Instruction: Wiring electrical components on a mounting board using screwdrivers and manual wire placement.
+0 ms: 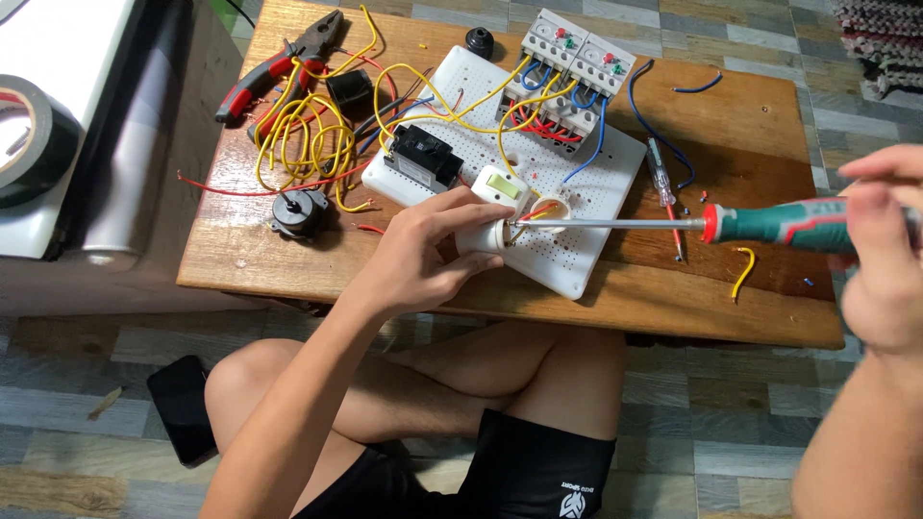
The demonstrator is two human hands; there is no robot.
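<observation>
The left hand (423, 255) is wrapped firmly around a smooth, round white plastic lamp socket (514, 226) lying on its side near the 6 o'clock edge of a white perforated plastic board (586, 207). The right hand (880, 250), at 3 o'clock, is closed on the green-and-red rubbery handle of a long steel-shafted screwdriver (731, 223), its tip inside the socket's mouth. Loops of glossy yellow wire (308, 135) sprawl at 10 o'clock on the scuffed wooden table (740, 308).
</observation>
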